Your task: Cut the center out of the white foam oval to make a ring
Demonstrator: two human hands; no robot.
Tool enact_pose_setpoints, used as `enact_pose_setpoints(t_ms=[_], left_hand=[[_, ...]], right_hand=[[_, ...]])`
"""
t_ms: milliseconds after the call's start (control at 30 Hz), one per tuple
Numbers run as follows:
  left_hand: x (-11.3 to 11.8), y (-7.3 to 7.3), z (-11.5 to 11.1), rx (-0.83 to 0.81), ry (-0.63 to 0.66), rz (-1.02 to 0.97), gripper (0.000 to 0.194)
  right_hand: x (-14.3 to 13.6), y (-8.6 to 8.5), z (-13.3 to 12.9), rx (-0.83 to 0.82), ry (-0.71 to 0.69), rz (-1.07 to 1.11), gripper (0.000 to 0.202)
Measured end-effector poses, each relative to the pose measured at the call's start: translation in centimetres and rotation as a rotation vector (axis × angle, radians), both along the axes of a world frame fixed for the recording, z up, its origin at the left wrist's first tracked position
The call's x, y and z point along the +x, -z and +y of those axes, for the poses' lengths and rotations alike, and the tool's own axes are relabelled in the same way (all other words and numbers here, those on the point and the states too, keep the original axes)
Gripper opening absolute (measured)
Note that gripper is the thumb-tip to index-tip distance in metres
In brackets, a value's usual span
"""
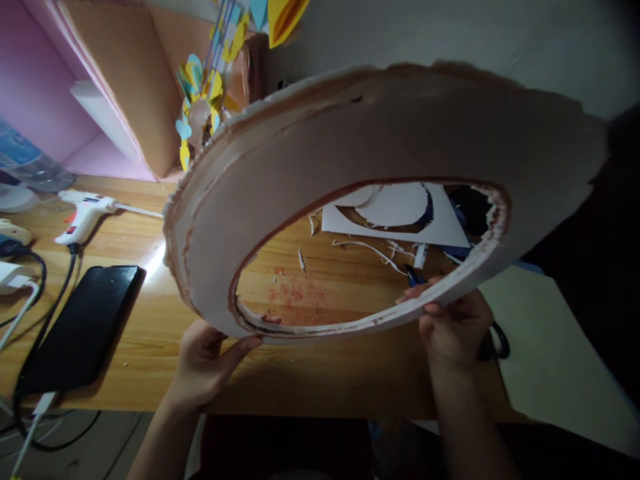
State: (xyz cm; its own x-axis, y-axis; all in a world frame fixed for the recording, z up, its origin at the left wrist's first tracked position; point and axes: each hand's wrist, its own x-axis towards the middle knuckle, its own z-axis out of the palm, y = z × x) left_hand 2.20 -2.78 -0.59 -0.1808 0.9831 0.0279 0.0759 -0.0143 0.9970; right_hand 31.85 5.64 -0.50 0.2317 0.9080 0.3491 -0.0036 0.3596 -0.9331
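Both hands hold up a large white foam-like ring (320, 153), tilted above the wooden desk. Brown marks run along its rough outer edge and around the inner hole. My left hand (210, 360) grips the near rim at the lower left, its thumb lying along the edge. At the lower right, my right hand (455, 327) pinches the rim between thumb and fingers. Through the hole I see a white sheet with a round cut-out (445, 213), thin white scraps (370, 247) and reddish crumbs on the desk.
A glue gun (87, 213) and a plugged-in black phone (83, 327) lie at the left among cables. Behind them stand a plastic bottle (35, 160), a cardboard box (120, 73) and yellow-and-blue paper decorations (200, 100). A pale surface (555, 347) lies at the right.
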Motion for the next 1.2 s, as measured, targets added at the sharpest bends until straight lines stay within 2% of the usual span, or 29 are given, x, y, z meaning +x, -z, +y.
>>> enact_pose_setpoints(t_ms=[133, 267, 433, 500, 767, 1000, 1200], left_hand=[[0.1, -0.2, 0.0, -0.011, 0.032, -0.003, 0.009], [0.0, -0.3, 0.0, 0.013, -0.031, 0.023, 0.007], [-0.1, 0.1, 0.0, 0.042, -0.043, 0.072, 0.002], [-0.2, 0.4, -0.1, 0.068, -0.065, 0.08, 0.003], [-0.9, 1.4, -0.2, 0.181, -0.015, 0.099, 0.009], [-1.0, 1.4, -0.5, 0.069, -0.034, 0.063, 0.004], [-0.8, 1.2, 0.1, -0.074, -0.055, -0.097, 0.01]], right_hand=[[0.2, 0.0, 0.1, -0.037, -0.025, -0.003, 0.035], [0.5, 0.1, 0.0, -0.061, -0.029, -0.045, 0.034], [0.4, 0.2, 0.0, -0.081, -0.012, -0.122, 0.037], [0.4, 0.2, 0.2, -0.058, -0.024, -0.095, 0.035], [0.2, 0.5, 0.5, 0.008, -0.069, 0.041, 0.028], [0.4, 0.6, 0.4, -0.013, -0.053, 0.02, 0.03], [0.3, 0.8, 0.5, -0.11, -0.087, 0.002, 0.027]])
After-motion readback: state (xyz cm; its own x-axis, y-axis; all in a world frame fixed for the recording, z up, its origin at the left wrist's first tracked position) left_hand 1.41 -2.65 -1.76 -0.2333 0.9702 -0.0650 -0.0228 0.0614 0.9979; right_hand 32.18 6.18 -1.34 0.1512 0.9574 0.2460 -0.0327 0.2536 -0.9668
